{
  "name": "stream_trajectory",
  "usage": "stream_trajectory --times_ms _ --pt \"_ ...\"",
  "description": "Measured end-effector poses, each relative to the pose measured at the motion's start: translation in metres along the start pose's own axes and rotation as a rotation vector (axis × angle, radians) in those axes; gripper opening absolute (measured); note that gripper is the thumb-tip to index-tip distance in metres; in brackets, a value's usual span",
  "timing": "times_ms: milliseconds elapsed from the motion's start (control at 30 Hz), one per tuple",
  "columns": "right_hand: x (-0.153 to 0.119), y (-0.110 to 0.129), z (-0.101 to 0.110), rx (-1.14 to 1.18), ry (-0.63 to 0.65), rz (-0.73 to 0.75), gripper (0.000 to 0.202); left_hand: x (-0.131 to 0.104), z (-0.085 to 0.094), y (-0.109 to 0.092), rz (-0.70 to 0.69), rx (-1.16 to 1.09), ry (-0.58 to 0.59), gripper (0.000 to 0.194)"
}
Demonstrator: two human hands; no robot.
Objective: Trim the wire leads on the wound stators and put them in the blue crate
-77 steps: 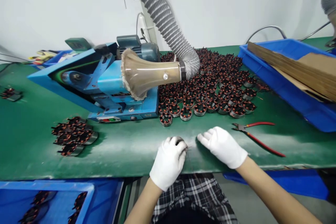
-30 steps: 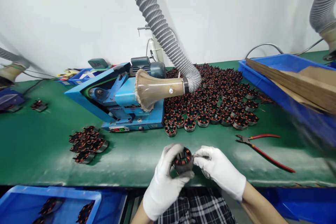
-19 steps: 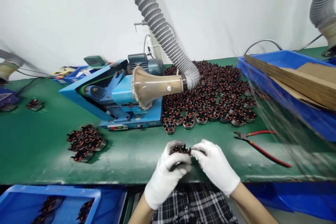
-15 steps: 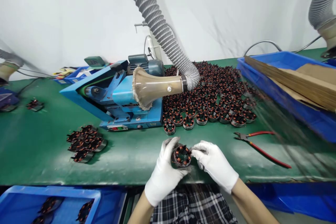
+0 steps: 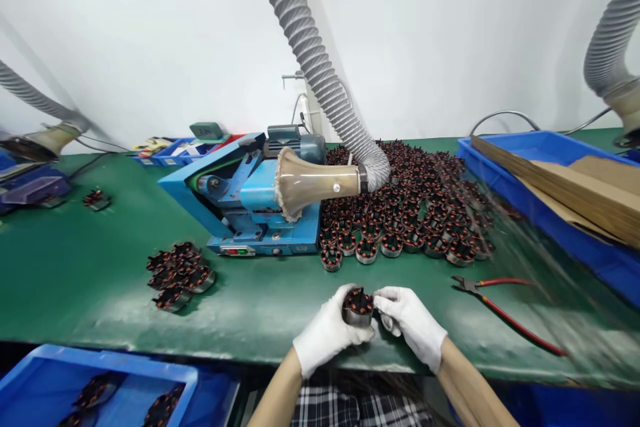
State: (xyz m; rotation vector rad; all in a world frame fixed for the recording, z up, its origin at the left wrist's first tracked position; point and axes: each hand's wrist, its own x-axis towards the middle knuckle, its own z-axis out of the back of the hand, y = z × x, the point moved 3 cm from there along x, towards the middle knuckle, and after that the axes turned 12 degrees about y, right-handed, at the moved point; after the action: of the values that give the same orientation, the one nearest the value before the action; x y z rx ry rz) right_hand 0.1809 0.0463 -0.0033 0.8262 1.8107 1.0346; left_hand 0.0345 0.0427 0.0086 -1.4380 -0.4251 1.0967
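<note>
Green worktop [image 5: 75, 280] carried blue machine [image 5: 245, 203] far-centre, stator pile [image 5: 410, 207] to its right. Near edge: left hand [image 5: 327, 332] had its grip closed round one stator [image 5: 358, 305]; right hand [image 5: 413, 323] pinched its right side.

A machine [image 5: 245, 203] sits at the table's [image 5: 75, 280] centre, with a hose [image 5: 320, 67] behind it. Massed stators [image 5: 410, 207] lie to its right, pliers [image 5: 500, 307] nearer. A small stator cluster [image 5: 180, 273] lies left. A bin [image 5: 545, 213] stands far right.
</note>
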Motion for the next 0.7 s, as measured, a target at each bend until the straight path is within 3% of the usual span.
stream_trajectory --times_ms 133,367,533,600,700 --pt "0.0 0.002 0.0 0.129 0.088 -0.005 0.044 -0.001 -0.002 -0.005 -0.008 -0.076 0.053 0.073" --pt "0.0 0.004 0.0 0.227 0.096 0.033 0.045 0.008 -0.006 -0.003 -0.066 -0.144 0.011 0.046" --pt "0.001 0.004 0.0 0.241 0.074 0.056 0.044 0.01 -0.007 -0.004 -0.085 -0.113 -0.047 0.061" --pt "0.001 0.003 0.001 0.248 0.056 0.069 0.044 0.0 -0.005 -0.012 -0.133 0.032 -0.13 0.063" --pt "-0.001 0.002 0.006 0.26 0.008 0.098 0.043 -0.023 -0.004 -0.031 -0.285 0.417 -0.226 0.041"
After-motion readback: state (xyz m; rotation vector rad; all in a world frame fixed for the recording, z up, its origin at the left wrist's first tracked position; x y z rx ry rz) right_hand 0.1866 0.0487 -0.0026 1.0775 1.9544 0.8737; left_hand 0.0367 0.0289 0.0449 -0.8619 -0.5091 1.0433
